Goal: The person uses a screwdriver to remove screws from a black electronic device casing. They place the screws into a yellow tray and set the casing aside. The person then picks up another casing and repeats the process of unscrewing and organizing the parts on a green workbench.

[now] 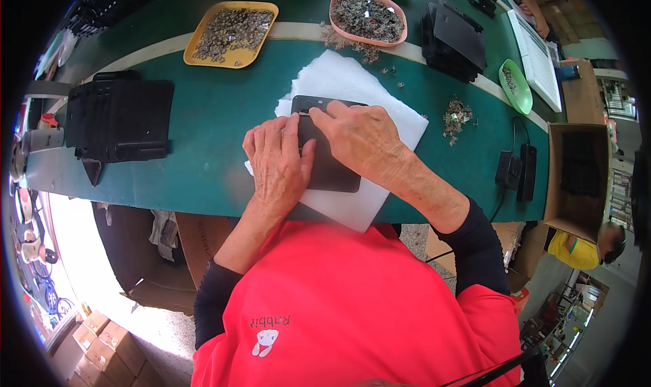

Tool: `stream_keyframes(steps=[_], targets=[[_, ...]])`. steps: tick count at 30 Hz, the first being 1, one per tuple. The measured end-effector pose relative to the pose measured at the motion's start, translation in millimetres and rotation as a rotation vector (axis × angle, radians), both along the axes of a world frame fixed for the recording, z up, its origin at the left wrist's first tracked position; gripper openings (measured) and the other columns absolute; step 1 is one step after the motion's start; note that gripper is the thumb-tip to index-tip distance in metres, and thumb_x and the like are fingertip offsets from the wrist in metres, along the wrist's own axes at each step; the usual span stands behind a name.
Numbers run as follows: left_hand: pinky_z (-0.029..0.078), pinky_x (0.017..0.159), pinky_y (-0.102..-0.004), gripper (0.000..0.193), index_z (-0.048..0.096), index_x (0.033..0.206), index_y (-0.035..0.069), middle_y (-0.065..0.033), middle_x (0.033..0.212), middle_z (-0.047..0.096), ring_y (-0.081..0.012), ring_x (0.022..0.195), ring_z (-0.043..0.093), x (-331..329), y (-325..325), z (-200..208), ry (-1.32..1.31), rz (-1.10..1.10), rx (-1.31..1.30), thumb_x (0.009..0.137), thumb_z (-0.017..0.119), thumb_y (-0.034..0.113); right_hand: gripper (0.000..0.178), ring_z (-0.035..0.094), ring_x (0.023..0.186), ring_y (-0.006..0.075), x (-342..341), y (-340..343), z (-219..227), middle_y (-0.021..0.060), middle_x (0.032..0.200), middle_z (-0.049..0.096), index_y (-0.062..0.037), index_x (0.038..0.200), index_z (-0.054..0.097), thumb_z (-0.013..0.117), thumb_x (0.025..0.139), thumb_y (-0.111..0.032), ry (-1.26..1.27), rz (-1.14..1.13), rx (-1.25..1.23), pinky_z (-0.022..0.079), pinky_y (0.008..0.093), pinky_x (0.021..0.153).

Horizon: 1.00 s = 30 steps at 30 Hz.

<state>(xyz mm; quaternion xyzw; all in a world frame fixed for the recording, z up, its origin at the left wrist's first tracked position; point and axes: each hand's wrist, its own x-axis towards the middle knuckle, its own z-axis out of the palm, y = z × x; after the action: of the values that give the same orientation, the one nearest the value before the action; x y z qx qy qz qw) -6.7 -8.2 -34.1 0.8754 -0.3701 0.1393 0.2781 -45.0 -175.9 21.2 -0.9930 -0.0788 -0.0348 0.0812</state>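
Observation:
A flat black plastic panel [337, 171] lies on a white foam sheet [352, 207] in front of me. My left hand [277, 162] is closed on the panel's left edge, its fingers bent along the rim and its thumb against the face. My right hand [365, 137] reaches across the panel's upper part. Its fingers are drawn together and press near the far left corner, close to the left fingertips. A thin, shiny sliver shows beside them; whether the right fingers pinch a small piece is hidden.
Beyond the foam stand a yellow tray [203, 56] and a pink tray [331, 22] of small metal parts. Loose parts [456, 118] lie to the right, near a green bowl [523, 102]. Black panels are stacked at left [139, 119] and far right [456, 37]. A black adapter [508, 170] sits right.

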Motion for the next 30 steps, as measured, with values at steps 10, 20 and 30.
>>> stream_keyframes(steps=[10,20,30], targets=[[0.033,0.090,-0.0451,0.061,0.050,0.128,-0.006,-0.0146,0.108,0.054,-0.0312,0.102,0.049,3,-2,-2,0.006,0.021,0.056,0.077,0.072,0.019,0.017,0.068,0.064,0.0252,2,0,4,0.0076,0.078,0.065,-0.0055,0.096,0.064,0.060,0.082,-0.014,0.021,-0.009,0.009,0.054,0.0353,0.056],[0.033,0.087,-0.0441,0.062,0.049,0.127,-0.011,-0.0154,0.101,0.053,-0.0320,0.096,0.048,7,-7,-3,0.089,0.002,0.049,0.076,0.070,0.017,0.012,0.068,0.067,0.0254,14,5,18,0.0091,0.069,0.065,-0.0076,0.071,0.064,0.058,0.080,-0.013,0.017,0.127,-0.052,0.051,0.0354,0.056],[0.035,0.085,-0.0439,0.054,0.053,0.125,-0.002,-0.0135,0.097,0.056,-0.0325,0.094,0.051,10,-8,-9,0.129,0.022,-0.026,0.077,0.068,0.017,0.011,0.069,0.074,0.0292,22,11,40,0.0142,0.077,0.069,-0.0042,0.080,0.070,0.064,0.073,-0.010,0.038,0.194,-0.053,0.054,0.0384,0.063]])
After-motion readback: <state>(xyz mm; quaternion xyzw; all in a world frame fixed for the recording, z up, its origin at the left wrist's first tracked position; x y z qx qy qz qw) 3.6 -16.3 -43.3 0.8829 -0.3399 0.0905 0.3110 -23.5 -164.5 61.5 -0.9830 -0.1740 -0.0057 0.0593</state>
